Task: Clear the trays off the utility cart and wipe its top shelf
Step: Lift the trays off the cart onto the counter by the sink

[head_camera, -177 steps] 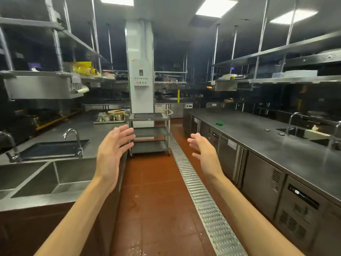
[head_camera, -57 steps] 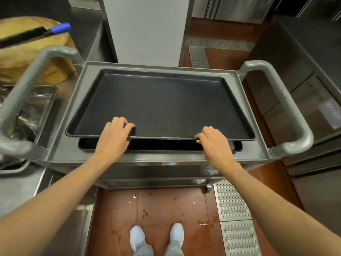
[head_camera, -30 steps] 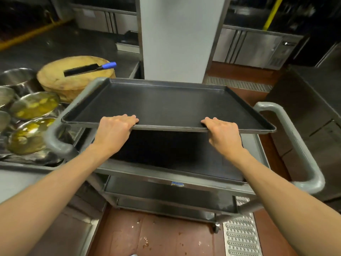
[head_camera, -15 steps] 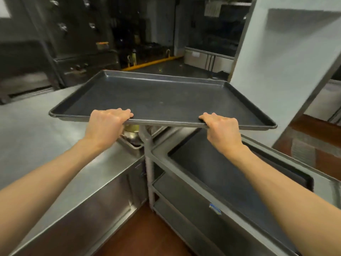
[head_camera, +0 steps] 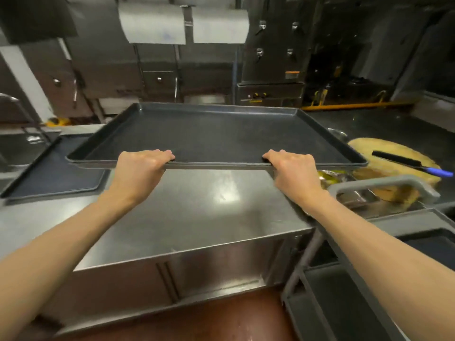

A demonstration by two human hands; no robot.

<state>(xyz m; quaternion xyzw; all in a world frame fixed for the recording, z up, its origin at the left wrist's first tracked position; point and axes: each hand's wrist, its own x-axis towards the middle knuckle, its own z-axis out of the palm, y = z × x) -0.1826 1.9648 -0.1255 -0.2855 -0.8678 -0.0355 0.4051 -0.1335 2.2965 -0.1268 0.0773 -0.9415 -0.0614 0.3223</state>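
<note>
I hold a large black tray [head_camera: 216, 136] level in the air above a steel counter [head_camera: 192, 212]. My left hand [head_camera: 140, 166] grips its near rim on the left and my right hand [head_camera: 293, 168] grips the near rim on the right. The grey utility cart [head_camera: 384, 183] stands at the right edge of the view, with only its handle and part of its shelves showing. A second black tray [head_camera: 433, 244] lies on its top shelf, mostly cut off by the frame.
Another black tray [head_camera: 49, 173] lies on the counter at the left. To the right sit a round wooden chopping block [head_camera: 394, 153] with a blue-handled knife [head_camera: 413, 164] on it and a metal bowl [head_camera: 337, 177]. Steel cabinets line the back wall.
I have turned left from the cart with the tray in both hands. The tray now hangs over the steel counter and the cart has slid to the right edge.
</note>
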